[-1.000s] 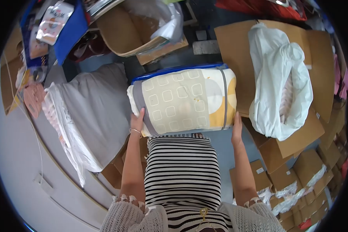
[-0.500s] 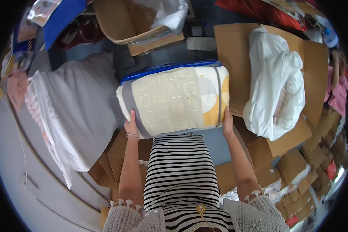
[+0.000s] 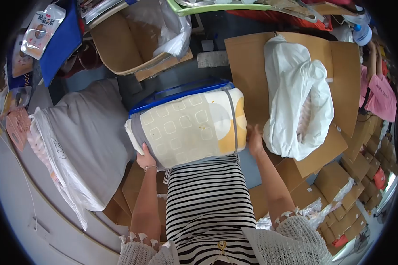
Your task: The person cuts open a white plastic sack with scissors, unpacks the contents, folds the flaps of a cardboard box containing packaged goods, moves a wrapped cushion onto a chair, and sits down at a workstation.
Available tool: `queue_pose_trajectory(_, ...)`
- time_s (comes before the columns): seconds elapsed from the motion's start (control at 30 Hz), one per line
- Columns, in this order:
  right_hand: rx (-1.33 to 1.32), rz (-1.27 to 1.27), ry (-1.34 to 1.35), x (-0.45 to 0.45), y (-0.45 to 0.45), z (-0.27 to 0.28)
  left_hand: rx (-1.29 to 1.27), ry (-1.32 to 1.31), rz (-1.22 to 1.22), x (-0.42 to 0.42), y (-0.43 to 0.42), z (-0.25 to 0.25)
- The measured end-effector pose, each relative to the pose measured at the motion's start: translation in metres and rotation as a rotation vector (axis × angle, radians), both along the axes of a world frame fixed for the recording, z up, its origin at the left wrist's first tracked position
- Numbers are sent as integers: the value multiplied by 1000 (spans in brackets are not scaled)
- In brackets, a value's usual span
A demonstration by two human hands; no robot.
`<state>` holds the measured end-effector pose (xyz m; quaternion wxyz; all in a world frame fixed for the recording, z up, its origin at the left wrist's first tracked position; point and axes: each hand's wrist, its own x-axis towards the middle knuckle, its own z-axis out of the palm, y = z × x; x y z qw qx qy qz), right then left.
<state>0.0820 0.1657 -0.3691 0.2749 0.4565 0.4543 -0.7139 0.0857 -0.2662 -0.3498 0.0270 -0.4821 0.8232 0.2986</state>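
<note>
A padded cushion, beige with outlined squares and a yellow-and-white patterned end, lies in front of my striped top. Grey straps cross it near both ends. Along its far side shows a blue plastic frame. My left hand grips the cushion's near left corner, thumb on top and the other fingers mostly hidden. Just off the cushion's right end is my right hand, its fingers loosely bent and apart, holding nothing that I can see.
A grey-white plastic sack bulges at left. To the right, a white bag rests on an open cardboard box. Another carton stands at the back left. A person in a pink shirt and stacked boxes are far right.
My right hand has come off the cushion's right end. The cushion appears lower and further left in view, with more of the blue frame showing. My left hand keeps its grip.
</note>
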Motion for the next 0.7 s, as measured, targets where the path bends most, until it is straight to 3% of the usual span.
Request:
queue_pose_trajectory(0.07, 341, -18, -46, -19, 28, -37, -15, 3, 10, 0, 3, 0)
queue_pose_trajectory(0.1, 383, 38, -100, -25, 33, -65, -24, -6, 20, -2, 4, -1)
queue_pose_trajectory(0.2, 218, -88, -101, -52, 49, -146, -80, 27, -21, 4, 2, -7)
queue_pose_trajectory(0.23, 218, -73, -100, -77, 43, -109, -82, 26, -6, 4, 2, -10)
queue_pose_trajectory(0.3, 505, 10, -344, -140, 11, -26, -75, 83, -17, 7, 0, -13)
queue_pose_trajectory(0.53, 489, 127, -216, -97, 124, -114, -45, 22, 1, 5, 0, -5)
queue_pose_trajectory(0.63, 506, 126, -144, -114, 107, -100, -83, 57, -44, 3, -7, -10)
queue_pose_trajectory(0.67, 524, 114, -139, -109, 105, -87, 28, -23, -10, 2, -7, -3)
queue_pose_trajectory(0.7, 530, 121, -138, -95, 155, -119, 137, -99, 22, 2, -7, 4)
